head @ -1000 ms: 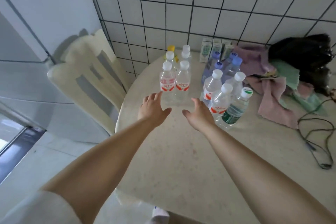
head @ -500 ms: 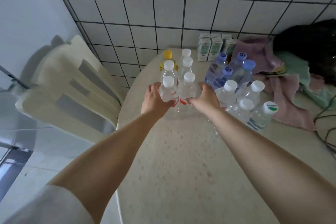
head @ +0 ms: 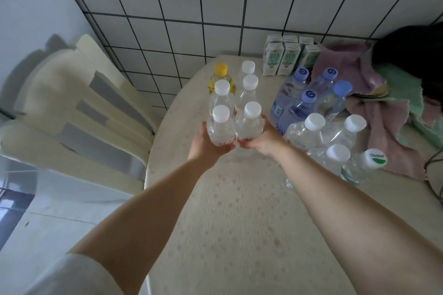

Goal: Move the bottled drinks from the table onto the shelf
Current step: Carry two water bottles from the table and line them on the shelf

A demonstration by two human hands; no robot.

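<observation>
— While both arms reach to the middle of the frame, what do I have?
— My left hand (head: 206, 145) wraps the left front bottle (head: 220, 127); my right hand (head: 265, 140) wraps the right front bottle (head: 249, 122). Fingers are closed around each, low on the body, caps upright.
— And the rest?
— Four more bottles (head: 247, 84) stand just behind on the desk (head: 239, 223), blue-capped bottles (head: 309, 96) to the right, cartons (head: 287, 57) at the tiled wall, upper centre.
</observation>
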